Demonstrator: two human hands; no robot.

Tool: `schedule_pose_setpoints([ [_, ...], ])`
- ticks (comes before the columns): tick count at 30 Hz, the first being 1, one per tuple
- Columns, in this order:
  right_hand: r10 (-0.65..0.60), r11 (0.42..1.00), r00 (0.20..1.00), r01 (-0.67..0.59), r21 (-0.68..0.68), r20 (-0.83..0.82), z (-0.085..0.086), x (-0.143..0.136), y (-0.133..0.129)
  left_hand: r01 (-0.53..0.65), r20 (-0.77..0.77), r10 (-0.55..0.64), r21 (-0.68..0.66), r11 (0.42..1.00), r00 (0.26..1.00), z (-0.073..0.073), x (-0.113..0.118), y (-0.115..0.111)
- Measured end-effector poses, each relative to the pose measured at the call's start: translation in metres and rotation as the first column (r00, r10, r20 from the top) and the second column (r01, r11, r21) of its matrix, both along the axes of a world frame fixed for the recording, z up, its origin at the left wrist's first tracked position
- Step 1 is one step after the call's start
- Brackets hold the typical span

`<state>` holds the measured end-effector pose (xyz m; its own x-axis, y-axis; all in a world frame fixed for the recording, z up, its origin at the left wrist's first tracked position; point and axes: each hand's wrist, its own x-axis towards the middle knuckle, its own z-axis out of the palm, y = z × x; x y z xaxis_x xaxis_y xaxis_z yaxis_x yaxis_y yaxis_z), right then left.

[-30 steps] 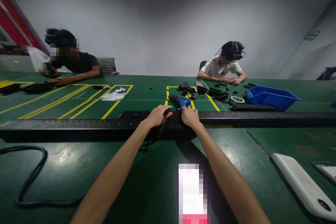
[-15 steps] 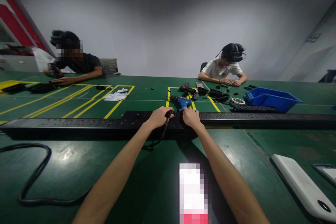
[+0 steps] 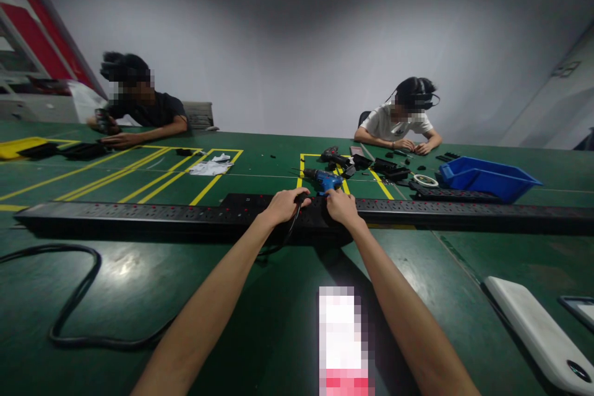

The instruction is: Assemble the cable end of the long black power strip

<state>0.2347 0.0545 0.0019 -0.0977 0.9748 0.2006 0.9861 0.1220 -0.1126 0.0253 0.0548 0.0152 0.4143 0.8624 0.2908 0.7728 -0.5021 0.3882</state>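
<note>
Long black socket strips (image 3: 139, 213) lie across the green table in front of me. My left hand (image 3: 286, 204) is closed on a black plug (image 3: 301, 198), whose cable hangs down over the strip's near side. Beside it, my right hand (image 3: 342, 205) rests at the strips with curled fingers, close to the handle of a blue drill (image 3: 326, 180); what its fingertips hold, if anything, is hidden. The black cable (image 3: 77, 297) loops over the table at the left.
Two people sit across the table. A blue bin (image 3: 492, 178), a tape roll (image 3: 426, 180) and black parts lie at the right. White papers (image 3: 211, 166) are beyond the strips. A white device (image 3: 533, 328) and a blurred bright phone-like object (image 3: 342, 334) lie nearer.
The view has shifted slightly, so most things appear a little farther right. Both hands keep nearly the same place at the strips.
</note>
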Motion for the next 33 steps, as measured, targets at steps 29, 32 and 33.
schedule_pose_setpoints([
  [29,0.061,0.998,0.998,-0.061,-0.004,-0.035,0.015,-0.054,-0.001,-0.171,-0.056,0.168,-0.041,0.984,0.984,-0.011,0.004,0.017],
  [32,0.105,0.994,0.994,-0.104,0.010,-0.037,0.014,-0.052,0.000,-0.211,-0.078,0.209,-0.027,0.977,0.975,-0.011,0.011,0.017],
  [33,0.118,0.993,0.992,-0.117,0.019,-0.039,0.013,-0.052,0.001,-0.226,-0.088,0.222,-0.031,0.974,0.971,-0.011,0.012,0.017],
])
